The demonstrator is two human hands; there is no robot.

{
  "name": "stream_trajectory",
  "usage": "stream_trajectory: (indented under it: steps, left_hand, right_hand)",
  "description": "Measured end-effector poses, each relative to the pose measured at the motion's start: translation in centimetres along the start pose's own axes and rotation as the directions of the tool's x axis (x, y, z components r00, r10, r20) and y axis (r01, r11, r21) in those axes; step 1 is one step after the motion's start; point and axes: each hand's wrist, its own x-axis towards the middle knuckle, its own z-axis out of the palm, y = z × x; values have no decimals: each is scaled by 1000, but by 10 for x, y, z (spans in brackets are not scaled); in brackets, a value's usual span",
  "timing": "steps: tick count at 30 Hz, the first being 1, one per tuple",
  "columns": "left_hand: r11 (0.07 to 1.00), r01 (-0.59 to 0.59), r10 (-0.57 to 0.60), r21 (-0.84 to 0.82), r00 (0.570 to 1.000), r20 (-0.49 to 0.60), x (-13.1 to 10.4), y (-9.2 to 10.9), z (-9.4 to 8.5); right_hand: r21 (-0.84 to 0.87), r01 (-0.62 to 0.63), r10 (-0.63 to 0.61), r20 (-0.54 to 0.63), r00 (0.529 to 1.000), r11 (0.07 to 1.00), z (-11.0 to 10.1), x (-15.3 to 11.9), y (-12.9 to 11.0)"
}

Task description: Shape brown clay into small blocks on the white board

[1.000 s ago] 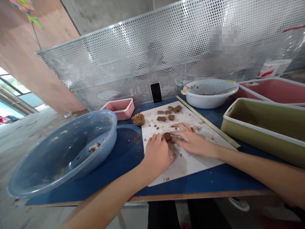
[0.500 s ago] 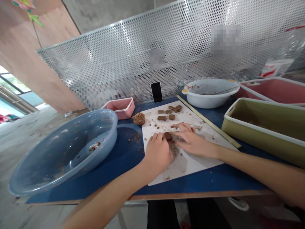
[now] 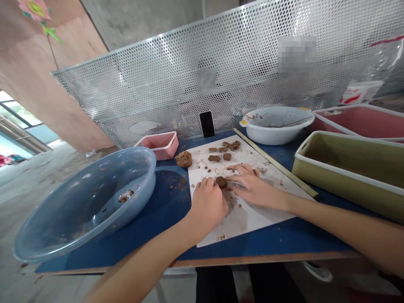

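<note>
A small round piece of brown clay (image 3: 221,182) rests on a white board (image 3: 249,225), between my two hands. My left hand (image 3: 208,202) is closed beside it, the curled fingertips against its left side; the thumb is hidden. From the right, my right hand (image 3: 252,185) reaches in with fingers stretched and apart, the index fingertip at the clay's right edge. Several shaped clay pieces (image 3: 214,158) lie farther back on the board, with crumbs scattered around. A rough brown clay lump (image 3: 184,159) sits at the board's left edge.
A large blue basin (image 3: 85,202) stands left, with a small pink tray (image 3: 160,145) behind it. A phone (image 3: 207,124) leans against the perforated metal screen (image 3: 176,84). Right are a pale stick (image 3: 277,164), a white basin (image 3: 277,126), a green box (image 3: 347,172) and a red box (image 3: 362,120).
The view has shifted slightly. Both hands stay around the clay piece in nearly the same pose, with the clay showing a little farther left against the right fingertip.
</note>
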Motion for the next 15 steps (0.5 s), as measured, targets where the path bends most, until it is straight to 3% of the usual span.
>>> stream_trajectory:
  steps: [15]
  left_hand:
    - [999, -12, 11, 51, 1000, 8, 1, 0, 2]
  right_hand:
    - [-23, -13, 12, -36, 999, 1000, 2, 2, 3]
